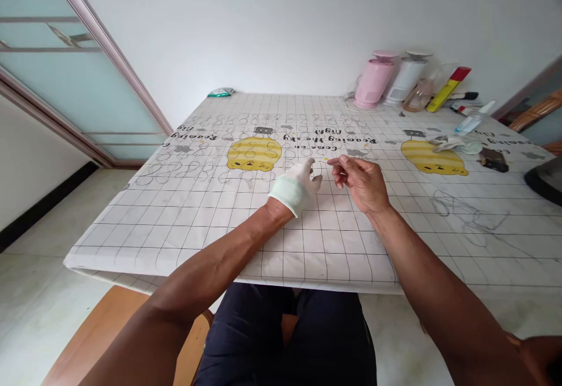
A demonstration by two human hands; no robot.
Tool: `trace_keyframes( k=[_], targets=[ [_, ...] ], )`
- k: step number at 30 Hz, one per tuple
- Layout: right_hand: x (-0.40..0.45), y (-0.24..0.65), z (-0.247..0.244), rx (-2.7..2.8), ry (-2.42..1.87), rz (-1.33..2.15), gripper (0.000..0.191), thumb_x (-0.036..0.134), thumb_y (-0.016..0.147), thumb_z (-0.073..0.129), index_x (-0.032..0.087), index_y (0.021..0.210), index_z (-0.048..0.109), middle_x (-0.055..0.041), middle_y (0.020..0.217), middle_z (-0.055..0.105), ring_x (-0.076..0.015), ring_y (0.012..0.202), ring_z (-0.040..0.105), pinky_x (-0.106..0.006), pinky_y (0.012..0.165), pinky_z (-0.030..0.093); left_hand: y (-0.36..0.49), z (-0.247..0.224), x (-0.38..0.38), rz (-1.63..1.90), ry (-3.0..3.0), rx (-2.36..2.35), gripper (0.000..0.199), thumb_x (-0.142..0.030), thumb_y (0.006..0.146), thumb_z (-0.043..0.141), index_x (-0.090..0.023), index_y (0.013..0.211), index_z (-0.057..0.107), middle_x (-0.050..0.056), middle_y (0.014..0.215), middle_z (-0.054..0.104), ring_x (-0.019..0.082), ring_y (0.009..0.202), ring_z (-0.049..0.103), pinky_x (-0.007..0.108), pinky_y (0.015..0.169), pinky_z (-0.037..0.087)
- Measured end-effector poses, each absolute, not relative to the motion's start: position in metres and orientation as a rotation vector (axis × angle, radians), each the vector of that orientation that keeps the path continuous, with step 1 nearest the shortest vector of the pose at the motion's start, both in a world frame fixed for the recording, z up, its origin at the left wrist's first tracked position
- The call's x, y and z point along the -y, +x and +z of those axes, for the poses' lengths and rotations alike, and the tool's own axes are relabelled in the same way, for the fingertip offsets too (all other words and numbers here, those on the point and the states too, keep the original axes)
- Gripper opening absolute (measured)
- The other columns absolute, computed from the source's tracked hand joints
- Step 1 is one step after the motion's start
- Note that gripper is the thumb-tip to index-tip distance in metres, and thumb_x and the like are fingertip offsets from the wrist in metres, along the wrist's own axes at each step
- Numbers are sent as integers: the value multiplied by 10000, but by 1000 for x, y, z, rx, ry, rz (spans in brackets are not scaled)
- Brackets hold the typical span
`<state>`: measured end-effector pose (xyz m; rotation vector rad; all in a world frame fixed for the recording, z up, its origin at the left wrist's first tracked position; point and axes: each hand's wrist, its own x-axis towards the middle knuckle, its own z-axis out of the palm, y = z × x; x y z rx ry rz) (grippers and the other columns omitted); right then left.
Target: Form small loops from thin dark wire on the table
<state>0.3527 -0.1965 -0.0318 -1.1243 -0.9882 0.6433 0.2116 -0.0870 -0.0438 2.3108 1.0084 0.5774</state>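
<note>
My left hand wears a whitish glove with a pale green cuff, its fingers bent over the middle of the table. Just to its right, my bare right hand pinches with thumb and forefinger, the other fingers curled. A faint thin wire seems to run in the small gap between the fingertips; its ends are hard to make out. Many thin wire rings lie spread on the cloth at the left and far side. A loose tangle of wire rests to the right of my right forearm.
A checked tablecloth with yellow cartoon prints covers the table. At the back right stand a pink device, a white device and a yellow-red box. Nearer are a clear bottle, a crumpled glove and a dark small box. A green packet lies far left.
</note>
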Motion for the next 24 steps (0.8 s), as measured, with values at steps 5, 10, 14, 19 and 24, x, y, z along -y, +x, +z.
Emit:
trace_keyframes(
  k=[5,10,14,19,24],
  targets=[
    [197,353,-32,989,-1141,660,384,597,934,790,220,919,860,-74,841,695,-172,709,601,-313,530,467,208,-41,89,617,2340,-1009,433,-309,996,651,-227,1422,658,99,1180,756,263,1017,695,368,875,521],
    [198,354,-30,999,-1131,690,385,596,942,784,220,928,861,-73,829,682,-170,703,593,-310,533,464,205,-33,92,645,2246,-998,423,-309,958,708,-225,1373,688,71,1096,755,251,1013,689,356,895,511],
    [198,356,-30,977,-1129,683,414,636,920,789,227,924,855,-73,828,674,-176,710,596,-311,529,474,201,-26,94,671,2117,-1009,545,-338,892,780,-210,1412,679,54,1064,763,251,1042,684,346,930,511],
    [197,357,-29,954,-1100,711,409,638,911,796,233,931,853,-63,811,659,-174,709,594,-307,525,459,199,-22,93,709,1857,-845,578,-317,869,796,-197,1423,681,51,1130,774,183,937,697,308,907,535],
    [198,356,-29,956,-1071,771,389,615,904,813,228,863,831,-53,799,666,-161,679,584,-307,519,444,198,-17,95,665,1449,-696,335,-277,948,716,-150,1255,756,27,858,742,102,615,609,260,624,520]
  ],
)
